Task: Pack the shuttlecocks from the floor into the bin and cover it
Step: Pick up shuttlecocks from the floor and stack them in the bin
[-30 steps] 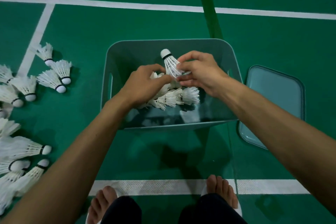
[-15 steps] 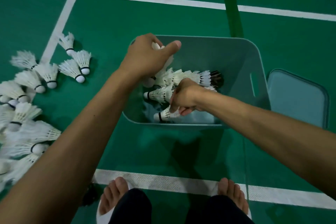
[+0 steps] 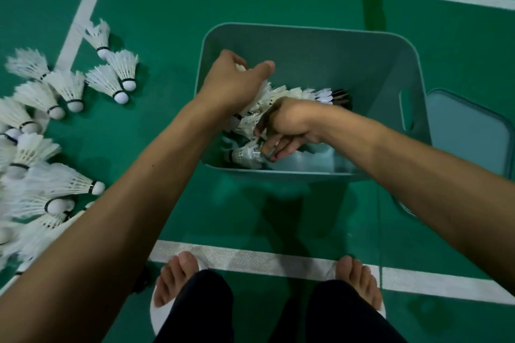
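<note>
the green court floor (image 3: 167, 22), marked with white lines (image 3: 250, 259), fills the frame. a teal bin (image 3: 320, 58) stands on it at centre right, open on top. its lid (image 3: 468, 131) lies flat on the floor just beside the bin, at the right edge. down the left side of the frame, loose shuttlecocks (image 3: 69, 184) lie spread on the floor, apart from the bin. a smaller heap of shuttlecocks (image 3: 295, 93) lies inside the bin, in its left half. the left hand (image 3: 231, 83), over the bin's upper left part, is curled round a bunch of shuttlecocks (image 3: 263, 93), thumb stuck out to the right. the right hand (image 3: 289, 120) points down into the bin, its fingers (image 3: 271, 145) loosely straightened and spread. their tips touch one shuttlecock (image 3: 243, 156) by the near wall.
</note>
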### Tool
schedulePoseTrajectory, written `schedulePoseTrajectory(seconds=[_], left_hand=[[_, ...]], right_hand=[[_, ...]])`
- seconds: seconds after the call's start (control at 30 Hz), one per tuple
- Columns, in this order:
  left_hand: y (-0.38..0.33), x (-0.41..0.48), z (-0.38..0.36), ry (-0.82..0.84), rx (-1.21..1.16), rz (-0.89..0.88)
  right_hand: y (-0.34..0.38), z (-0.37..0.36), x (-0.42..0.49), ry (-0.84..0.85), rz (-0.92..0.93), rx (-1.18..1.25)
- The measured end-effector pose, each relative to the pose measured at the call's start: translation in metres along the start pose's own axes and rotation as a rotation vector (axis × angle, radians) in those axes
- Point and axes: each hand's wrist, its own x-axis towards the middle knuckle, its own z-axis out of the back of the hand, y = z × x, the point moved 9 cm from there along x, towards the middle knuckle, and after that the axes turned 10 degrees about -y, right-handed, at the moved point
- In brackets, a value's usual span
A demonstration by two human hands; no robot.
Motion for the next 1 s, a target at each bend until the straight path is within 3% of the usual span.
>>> schedulePoseTrajectory(seconds=[0.07,0.2,0.4,0.5,0.63,0.83,1.0], left_hand=[[0.0,-0.001,-0.002,0.022,0.028,0.003],[0.005,-0.006,-0.019,0.156,0.062,0.112],[-0.007,-0.033,-0.047,0.403,-0.004,0.01],[-0.008,-0.032,-0.047,0.394,-0.059,0.01],[-0.007,-0.032,-0.046,0.408,0.067,-0.008],[0.007,-0.02,-0.035,0.312,0.603,-0.158],[0.05,-0.027,-0.043,0.644,1.018,-0.063]], right_hand=[[0.001,0.038,-0.008,-0.162,0.029,0.038],[0.011,0.1,-0.031,-0.523,0.257,0.349],[0.028,0.075,-0.043,-0.236,0.472,0.383],[0.03,0.071,-0.042,-0.167,0.505,0.319],[0.023,0.069,-0.037,-0.195,0.438,0.126],[-0.026,0.068,-0.005,-0.245,0.068,-0.042],[-0.041,0.027,0.01,-0.157,-0.114,-0.032]])
